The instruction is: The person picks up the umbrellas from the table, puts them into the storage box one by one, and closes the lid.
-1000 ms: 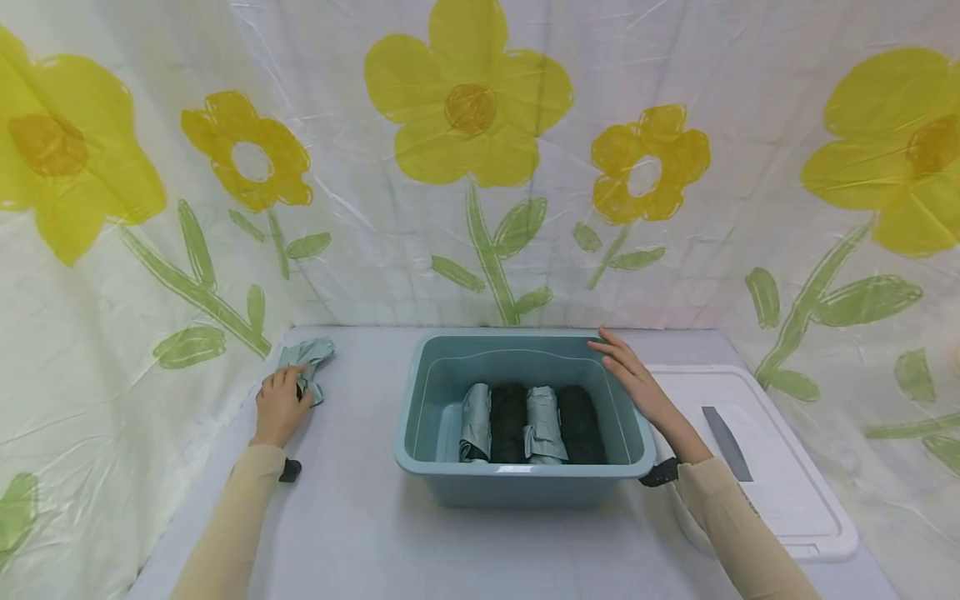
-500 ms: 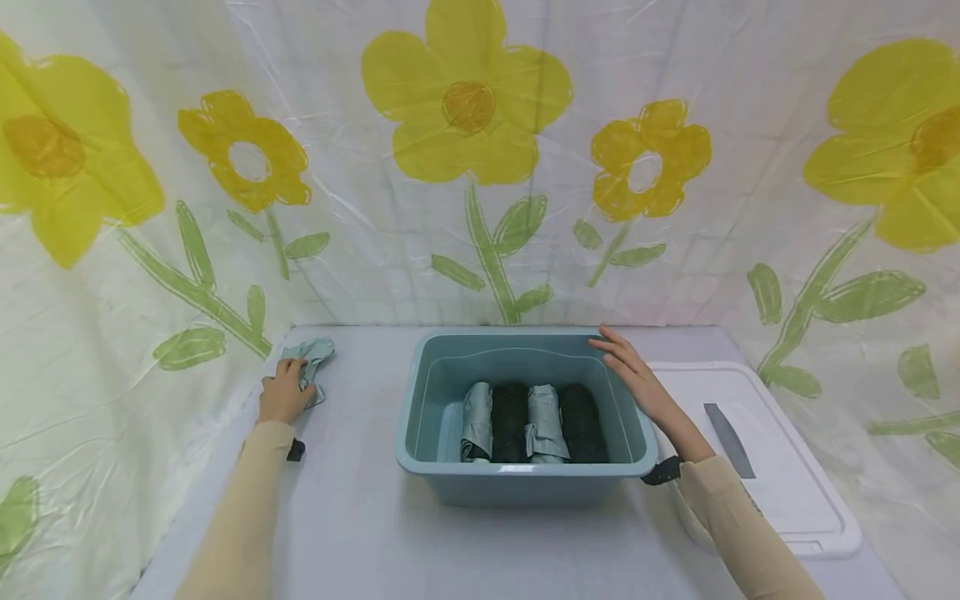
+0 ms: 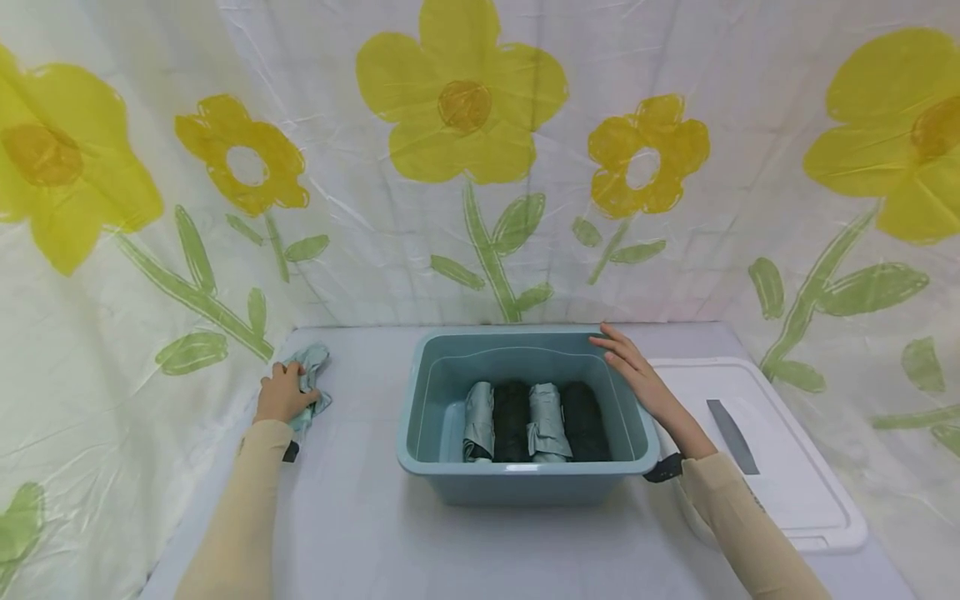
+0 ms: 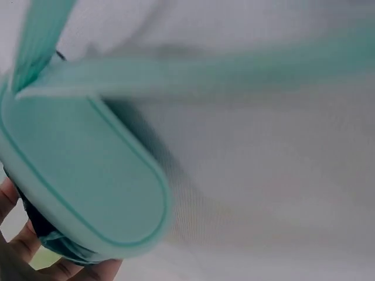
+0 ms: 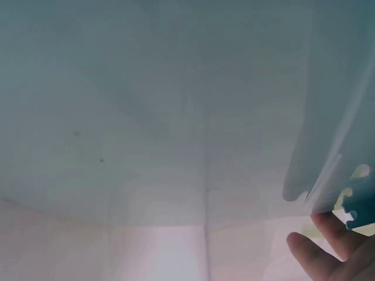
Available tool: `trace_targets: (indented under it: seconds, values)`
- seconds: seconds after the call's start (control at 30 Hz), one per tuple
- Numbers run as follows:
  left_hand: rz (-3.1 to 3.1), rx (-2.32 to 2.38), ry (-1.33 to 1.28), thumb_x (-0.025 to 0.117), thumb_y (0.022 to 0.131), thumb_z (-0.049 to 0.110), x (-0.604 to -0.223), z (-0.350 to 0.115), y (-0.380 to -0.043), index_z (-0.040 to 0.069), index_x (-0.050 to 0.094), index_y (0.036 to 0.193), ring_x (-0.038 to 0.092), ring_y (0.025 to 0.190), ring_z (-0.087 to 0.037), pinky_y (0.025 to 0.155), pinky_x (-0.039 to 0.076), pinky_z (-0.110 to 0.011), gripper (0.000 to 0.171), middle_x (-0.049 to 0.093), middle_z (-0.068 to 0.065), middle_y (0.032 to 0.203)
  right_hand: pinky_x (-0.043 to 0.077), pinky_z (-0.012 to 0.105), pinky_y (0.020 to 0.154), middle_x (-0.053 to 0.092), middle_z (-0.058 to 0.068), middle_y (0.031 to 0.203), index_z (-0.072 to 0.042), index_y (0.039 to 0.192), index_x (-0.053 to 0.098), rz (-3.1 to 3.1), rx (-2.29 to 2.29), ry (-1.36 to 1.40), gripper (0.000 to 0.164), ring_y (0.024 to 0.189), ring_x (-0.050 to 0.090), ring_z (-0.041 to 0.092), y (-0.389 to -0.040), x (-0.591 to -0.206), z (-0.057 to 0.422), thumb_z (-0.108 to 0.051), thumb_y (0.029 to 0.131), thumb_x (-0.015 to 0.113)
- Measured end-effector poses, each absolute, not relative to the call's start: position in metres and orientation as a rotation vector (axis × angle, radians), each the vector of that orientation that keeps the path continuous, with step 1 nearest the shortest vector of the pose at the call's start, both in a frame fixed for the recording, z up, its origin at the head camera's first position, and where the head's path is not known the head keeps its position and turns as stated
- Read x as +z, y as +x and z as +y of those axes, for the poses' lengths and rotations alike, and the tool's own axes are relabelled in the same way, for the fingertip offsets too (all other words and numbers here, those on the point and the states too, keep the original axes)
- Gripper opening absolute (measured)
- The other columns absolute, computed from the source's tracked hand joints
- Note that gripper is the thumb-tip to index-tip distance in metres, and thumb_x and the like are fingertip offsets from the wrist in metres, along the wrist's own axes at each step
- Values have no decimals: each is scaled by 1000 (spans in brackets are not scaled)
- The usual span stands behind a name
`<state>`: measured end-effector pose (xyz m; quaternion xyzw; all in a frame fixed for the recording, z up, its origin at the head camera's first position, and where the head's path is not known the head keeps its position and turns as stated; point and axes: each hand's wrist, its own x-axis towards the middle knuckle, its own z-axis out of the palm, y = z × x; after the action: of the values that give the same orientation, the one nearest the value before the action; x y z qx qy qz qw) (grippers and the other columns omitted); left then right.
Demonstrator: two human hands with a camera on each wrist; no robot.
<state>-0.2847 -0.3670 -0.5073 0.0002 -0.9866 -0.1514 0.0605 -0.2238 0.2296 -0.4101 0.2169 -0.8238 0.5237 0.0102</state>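
At the table's far left, my left hand (image 3: 280, 393) grips a crumpled light-teal fabric item (image 3: 312, 358), its fingers bent over it. The left wrist view shows the item's flat, rounded panel (image 4: 82, 164) with a seam along its edge, and a blurred teal band (image 4: 234, 73) like a strap; fingertips curl behind the lower edge. My right hand (image 3: 637, 379) rests with extended fingers along the right rim of a blue-grey plastic bin (image 3: 517, 469). Inside the bin lie light-blue rolls (image 3: 478, 417) alternating with black rolls (image 3: 512, 421), side by side.
To the right of the bin lies a white lid (image 3: 787, 500) with a grey strip (image 3: 732, 435). A white rounded object (image 3: 699, 521) shows partly beneath the right forearm. Behind the table (image 3: 360, 517) hangs a curtain (image 3: 360, 250) with yellow flowers.
My left hand has shifted slightly and tightened on the teal fabric item, part of which now shows below the hand by the wrist. The right hand and bin have stayed put.
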Motion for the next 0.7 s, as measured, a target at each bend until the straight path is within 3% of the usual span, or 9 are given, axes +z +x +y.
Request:
trace_targets:
  seconds: [0.27, 0.47, 0.7]
  values:
    - [-3039, -473, 43, 67, 80, 29, -505, -359, -281, -2, 38, 93, 40, 78, -48, 58, 39, -50, 45, 36, -32, 95, 10, 66, 103, 10, 15, 154, -3, 138, 41, -2566, 1614, 688, 40, 141, 4, 35, -238, -432, 240, -19, 102, 33]
    - [-3053, -521, 32, 66, 80, 28, -498, -353, -279, -5, 44, 99, 42, 82, -56, 61, 41, -55, 43, 39, -37, 100, 10, 66, 103, 11, 15, 154, -2, 138, 41, -2554, 1622, 680, 39, 141, 4, 35, -238, -432, 240, -17, 102, 34]
    - [-3042, -480, -27, 69, 79, 32, -492, -345, -274, -2, 46, 92, 45, 72, -48, 56, 39, -49, 43, 43, -31, 90, 11, 66, 103, 12, 17, 153, -2, 137, 41, -2564, 1603, 677, 40, 141, 5, 36, -237, -432, 238, -19, 102, 34]
